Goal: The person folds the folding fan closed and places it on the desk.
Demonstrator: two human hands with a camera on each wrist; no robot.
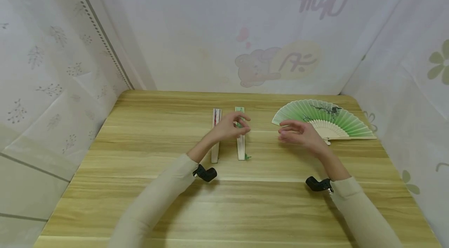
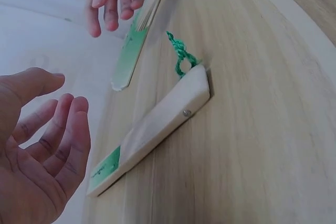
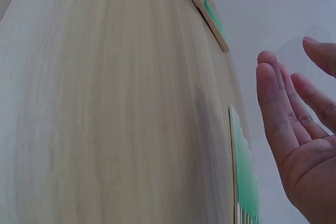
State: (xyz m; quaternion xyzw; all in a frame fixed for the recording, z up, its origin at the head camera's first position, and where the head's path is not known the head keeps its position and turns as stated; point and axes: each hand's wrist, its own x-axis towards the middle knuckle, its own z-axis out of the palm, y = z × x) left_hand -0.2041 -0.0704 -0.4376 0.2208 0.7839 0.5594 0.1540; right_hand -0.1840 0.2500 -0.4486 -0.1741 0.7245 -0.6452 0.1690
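Two folded fans lie side by side at mid-table: one with red markings (image 1: 216, 135) and a green one (image 1: 240, 140) with a green tassel (image 2: 180, 59). My left hand (image 1: 238, 125) hovers just above the green folded fan (image 2: 157, 124) with fingers relaxed, holding nothing; the left wrist view shows its open palm (image 2: 44, 150) clear of the fan. An opened green fan (image 1: 324, 118) lies spread at the right. My right hand (image 1: 292, 131) floats open beside its left edge, touching nothing. The right wrist view shows that flat palm (image 3: 299, 124) above the open fan's edge (image 3: 244, 174).
The wooden table (image 1: 224, 209) is walled in by white printed sheets at the back and on both sides. A black wrist camera mount (image 1: 205, 173) sits on each forearm. Bare wood stretches across the front half and the left side of the table.
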